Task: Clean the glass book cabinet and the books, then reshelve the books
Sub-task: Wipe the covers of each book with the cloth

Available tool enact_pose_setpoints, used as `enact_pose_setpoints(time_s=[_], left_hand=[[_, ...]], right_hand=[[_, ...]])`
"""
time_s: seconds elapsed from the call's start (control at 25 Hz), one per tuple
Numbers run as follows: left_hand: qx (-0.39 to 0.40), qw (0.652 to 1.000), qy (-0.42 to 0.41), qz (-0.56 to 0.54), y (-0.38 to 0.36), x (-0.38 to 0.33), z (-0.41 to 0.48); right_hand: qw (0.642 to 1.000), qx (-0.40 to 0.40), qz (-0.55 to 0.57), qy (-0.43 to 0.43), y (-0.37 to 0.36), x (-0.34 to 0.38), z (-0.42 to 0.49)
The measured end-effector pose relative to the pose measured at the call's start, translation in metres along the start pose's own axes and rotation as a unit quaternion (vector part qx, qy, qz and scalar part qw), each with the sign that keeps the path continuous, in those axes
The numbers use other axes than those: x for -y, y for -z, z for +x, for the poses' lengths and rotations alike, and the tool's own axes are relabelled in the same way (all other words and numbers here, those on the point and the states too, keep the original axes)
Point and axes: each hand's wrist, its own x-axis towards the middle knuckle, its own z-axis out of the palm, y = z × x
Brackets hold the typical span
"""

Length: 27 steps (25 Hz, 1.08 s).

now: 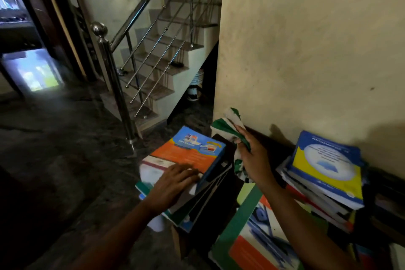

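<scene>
2 bare forearms reach forward from the bottom edge. Left hand point(173, 184) lies relaxed, fingers straight and flat on the near end of an orange and blue book point(192, 151), which tops a leaning pile of books point(197, 206) on the dark floor point(65, 160). Right hand point(254, 160) is raised just right of that pile, fingers curled around a crumpled green and white cloth point(228, 126). Below the right arm lies a green-bordered book point(245, 226). Further right, a second pile point(317, 199), topped by a blue and yellow book point(326, 166), sits against the cream wall point(306, 50). Behind, a staircase point(157, 61) with a steel railing point(111, 72) rises
</scene>
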Motion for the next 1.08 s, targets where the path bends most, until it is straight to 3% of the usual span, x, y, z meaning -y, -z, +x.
enact_pose_setpoints(time_s=[0.12,0.28,0.36,0.44,0.48,0.52,0.56,0.64,0.68,0.76,0.88,1.0,1.08], left_hand=[[0.004,0.999,0.052,-0.013,-0.006,-0.002,-0.033],[0.122,0.99,0.06,-0.023,-0.016,-0.015,-0.075],[0.096,0.99,0.084,-0.054,-0.014,-0.03,-0.085],[-0.011,0.964,0.232,-0.13,-0.008,-0.045,-0.085],[-0.1,0.909,0.352,-0.197,-0.008,-0.049,-0.082],[-0.167,0.816,0.478,-0.279,-0.009,-0.047,-0.081],[-0.228,0.718,0.546,-0.367,-0.009,-0.045,-0.078],[-0.33,0.492,0.599,-0.538,-0.02,-0.037,-0.067],[-0.348,0.416,0.62,-0.567,-0.016,-0.041,-0.053],[-0.363,0.363,0.629,-0.584,-0.012,-0.049,-0.032],[-0.384,0.351,0.601,-0.606,0.005,-0.062,-0.016],[-0.437,0.287,0.594,-0.611,0.0,-0.047,-0.034],[-0.438,0.282,0.588,-0.619,0.0,-0.046,-0.042]], right_hand=[[0.999,0.027,-0.018,-0.004,-0.02,-0.012,-0.001],[0.995,0.091,-0.036,0.003,-0.055,-0.015,0.012],[0.989,0.135,-0.056,0.019,-0.074,-0.014,0.026],[0.98,0.167,-0.099,0.05,-0.096,-0.023,0.048],[0.974,0.176,-0.13,0.065,-0.107,-0.032,0.062],[0.966,0.188,-0.164,0.066,-0.116,-0.041,0.076],[0.957,0.204,-0.199,0.061,-0.124,-0.051,0.088],[0.929,0.238,-0.275,0.061,-0.14,-0.07,0.098],[0.92,0.235,-0.305,0.072,-0.145,-0.074,0.094],[0.915,0.216,-0.323,0.111,-0.153,-0.068,0.072],[0.904,0.26,-0.3,0.158,-0.161,-0.046,0.019],[0.894,0.299,-0.263,0.204,-0.16,-0.028,-0.031],[0.887,0.329,-0.232,0.226,-0.154,-0.026,-0.052]])
